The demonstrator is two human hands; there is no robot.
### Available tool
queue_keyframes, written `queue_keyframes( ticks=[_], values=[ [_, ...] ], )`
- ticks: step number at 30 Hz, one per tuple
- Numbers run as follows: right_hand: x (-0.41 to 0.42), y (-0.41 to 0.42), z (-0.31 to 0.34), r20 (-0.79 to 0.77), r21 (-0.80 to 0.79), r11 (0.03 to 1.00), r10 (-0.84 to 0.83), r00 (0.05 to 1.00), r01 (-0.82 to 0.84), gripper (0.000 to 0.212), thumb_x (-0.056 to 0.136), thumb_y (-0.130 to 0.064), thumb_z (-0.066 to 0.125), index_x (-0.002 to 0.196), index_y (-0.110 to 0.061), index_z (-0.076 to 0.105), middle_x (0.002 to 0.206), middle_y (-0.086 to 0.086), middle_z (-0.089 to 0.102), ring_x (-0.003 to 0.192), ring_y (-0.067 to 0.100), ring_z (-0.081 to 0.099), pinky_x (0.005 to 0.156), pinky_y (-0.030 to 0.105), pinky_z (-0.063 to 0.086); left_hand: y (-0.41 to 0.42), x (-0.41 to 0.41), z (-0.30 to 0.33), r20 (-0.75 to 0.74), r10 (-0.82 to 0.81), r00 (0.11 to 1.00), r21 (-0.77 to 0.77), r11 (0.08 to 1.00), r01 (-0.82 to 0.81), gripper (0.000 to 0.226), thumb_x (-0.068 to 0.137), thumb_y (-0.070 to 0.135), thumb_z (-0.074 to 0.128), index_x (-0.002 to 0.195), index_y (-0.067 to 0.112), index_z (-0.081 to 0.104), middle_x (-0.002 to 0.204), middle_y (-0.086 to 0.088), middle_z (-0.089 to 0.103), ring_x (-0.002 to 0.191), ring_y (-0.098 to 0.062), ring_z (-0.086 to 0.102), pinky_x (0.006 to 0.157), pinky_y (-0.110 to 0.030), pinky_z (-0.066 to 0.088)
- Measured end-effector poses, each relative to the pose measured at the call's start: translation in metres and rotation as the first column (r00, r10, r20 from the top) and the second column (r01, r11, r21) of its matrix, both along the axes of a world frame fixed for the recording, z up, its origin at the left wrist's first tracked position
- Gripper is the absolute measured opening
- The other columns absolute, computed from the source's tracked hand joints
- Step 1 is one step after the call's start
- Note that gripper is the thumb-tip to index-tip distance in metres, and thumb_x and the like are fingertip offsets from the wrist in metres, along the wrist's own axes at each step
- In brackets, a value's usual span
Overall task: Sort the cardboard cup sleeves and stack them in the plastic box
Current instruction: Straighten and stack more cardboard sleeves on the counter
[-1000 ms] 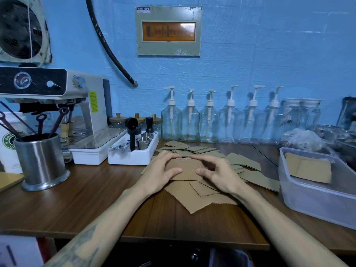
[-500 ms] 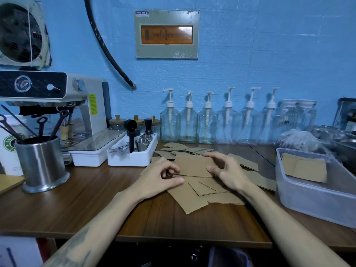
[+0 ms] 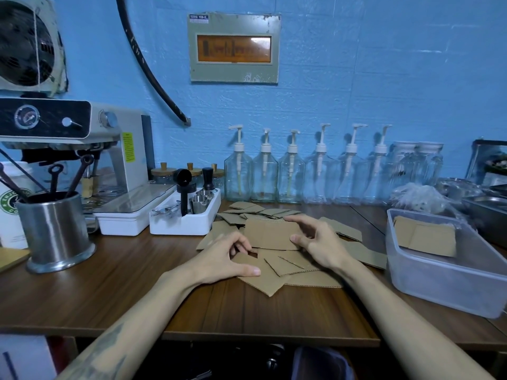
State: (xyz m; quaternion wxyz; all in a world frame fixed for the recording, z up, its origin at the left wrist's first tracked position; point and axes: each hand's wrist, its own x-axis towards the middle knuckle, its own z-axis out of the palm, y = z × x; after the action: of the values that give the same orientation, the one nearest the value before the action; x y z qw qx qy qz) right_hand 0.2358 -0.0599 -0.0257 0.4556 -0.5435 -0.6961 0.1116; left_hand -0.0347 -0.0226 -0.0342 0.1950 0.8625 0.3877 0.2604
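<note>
A loose heap of flat brown cardboard cup sleeves is spread over the middle of the wooden counter. My right hand pinches the right end of one sleeve and holds it just above the heap. On the heap's left part rests my left hand, fingers curled and thumb stretched flat on a sleeve. A clear plastic box stands at the right, holding a few stacked sleeves.
A white tool tray and a steel utensil cup stand left, in front of an espresso machine. Several glass pump bottles line the blue wall. Steel pans sit far right. The counter edge runs close to me.
My right hand has lifted one sleeve off the heap and drawn it rightward. My left hand let go of it and settled on the sleeves at the left.
</note>
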Motion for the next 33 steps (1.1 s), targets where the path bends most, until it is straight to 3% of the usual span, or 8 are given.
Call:
queue_keyframes(
  ticks=[5, 8, 11, 15, 19, 27, 30, 33],
  values=[
    [-0.001, 0.003, -0.001, -0.017, -0.006, 1.0, 0.008, 1.0, -0.008, 0.045, 0.088, -0.011, 0.071, 0.119, -0.044, 0.067, 0.075, -0.015, 0.052, 0.074, 0.019, 0.051, 0.081, 0.041, 0.051, 0.001, -0.002, 0.004, 0.028, -0.086, 0.996, -0.066, 0.994, 0.087, 0.042, 0.064, 0.057, 0.084, 0.101, 0.05, 0.066, 0.102, 0.014, 0.05, 0.096, 0.012, 0.045, 0.075, -0.007, 0.032],
    [0.0, 0.003, -0.002, -0.036, -0.001, 1.0, 0.024, 0.999, -0.024, 0.045, 0.088, -0.01, 0.07, 0.117, -0.045, 0.067, 0.076, -0.01, 0.054, 0.072, 0.019, 0.052, 0.078, 0.039, 0.051, 0.004, -0.005, 0.006, 0.093, -0.086, 0.992, -0.116, 0.989, 0.096, 0.043, 0.055, 0.066, 0.083, 0.092, 0.049, 0.072, 0.096, 0.015, 0.052, 0.096, 0.004, 0.052, 0.087, -0.017, 0.038],
    [0.002, 0.004, -0.002, -0.068, 0.001, 0.999, 0.034, 0.997, -0.034, 0.046, 0.088, -0.01, 0.07, 0.115, -0.047, 0.067, 0.072, -0.007, 0.053, 0.067, 0.016, 0.051, 0.072, 0.035, 0.048, 0.005, -0.009, 0.011, 0.214, -0.101, 0.972, -0.228, 0.962, 0.15, 0.035, 0.058, 0.055, 0.088, 0.084, 0.036, 0.075, 0.087, 0.02, 0.06, 0.083, 0.0, 0.058, 0.078, -0.015, 0.045],
    [0.002, 0.006, -0.003, -0.098, -0.004, 0.999, 0.042, 0.994, -0.043, 0.045, 0.088, -0.008, 0.071, 0.116, -0.043, 0.068, 0.072, -0.021, 0.058, 0.071, 0.017, 0.052, 0.075, 0.038, 0.05, 0.001, -0.011, 0.021, 0.424, -0.167, 0.89, -0.392, 0.852, 0.346, 0.025, 0.068, 0.031, 0.09, 0.084, 0.022, 0.073, 0.089, -0.008, 0.073, 0.081, -0.015, 0.067, 0.071, -0.021, 0.053],
    [0.0, 0.006, -0.004, -0.085, -0.014, 0.998, 0.053, 0.995, -0.054, 0.044, 0.088, -0.01, 0.071, 0.117, -0.043, 0.068, 0.081, -0.021, 0.06, 0.072, 0.013, 0.049, 0.078, 0.04, 0.053, 0.0, -0.005, 0.024, 0.571, -0.07, 0.818, -0.327, 0.895, 0.304, 0.021, 0.075, 0.022, 0.086, 0.09, 0.018, 0.073, 0.092, -0.011, 0.075, 0.083, -0.02, 0.069, 0.071, -0.024, 0.055],
    [-0.003, 0.005, -0.003, -0.081, -0.032, 0.997, 0.064, 0.995, -0.067, 0.044, 0.088, -0.01, 0.071, 0.119, -0.041, 0.067, 0.1, -0.007, 0.068, 0.083, 0.031, 0.059, 0.084, 0.045, 0.054, 0.001, 0.02, 0.018, 0.605, -0.024, 0.796, -0.086, 0.992, 0.095, 0.009, 0.079, 0.015, 0.081, 0.085, 0.018, 0.075, 0.071, 0.014, 0.069, 0.062, 0.005, 0.054, 0.06, -0.007, 0.04],
    [-0.004, 0.005, -0.003, -0.079, -0.032, 0.998, 0.06, 0.995, -0.062, 0.044, 0.088, -0.01, 0.071, 0.119, -0.041, 0.067, 0.1, -0.005, 0.068, 0.08, 0.027, 0.057, 0.082, 0.043, 0.053, 0.002, 0.02, 0.019, 0.648, -0.001, 0.761, -0.1, 0.991, 0.087, 0.013, 0.087, 0.013, 0.074, 0.096, 0.014, 0.064, 0.076, 0.006, 0.068, 0.064, -0.002, 0.053, 0.064, -0.009, 0.041],
    [-0.004, 0.004, -0.002, -0.082, -0.03, 0.998, 0.052, 0.995, -0.054, 0.044, 0.088, -0.01, 0.071, 0.118, -0.041, 0.067, 0.088, -0.006, 0.063, 0.075, 0.021, 0.055, 0.078, 0.038, 0.052, 0.002, 0.02, 0.022, 0.692, -0.022, 0.721, -0.091, 0.989, 0.118, 0.032, 0.091, 0.003, 0.066, 0.116, 0.015, 0.049, 0.087, -0.004, 0.064, 0.069, -0.011, 0.057, 0.064, -0.021, 0.048]
  ],
)
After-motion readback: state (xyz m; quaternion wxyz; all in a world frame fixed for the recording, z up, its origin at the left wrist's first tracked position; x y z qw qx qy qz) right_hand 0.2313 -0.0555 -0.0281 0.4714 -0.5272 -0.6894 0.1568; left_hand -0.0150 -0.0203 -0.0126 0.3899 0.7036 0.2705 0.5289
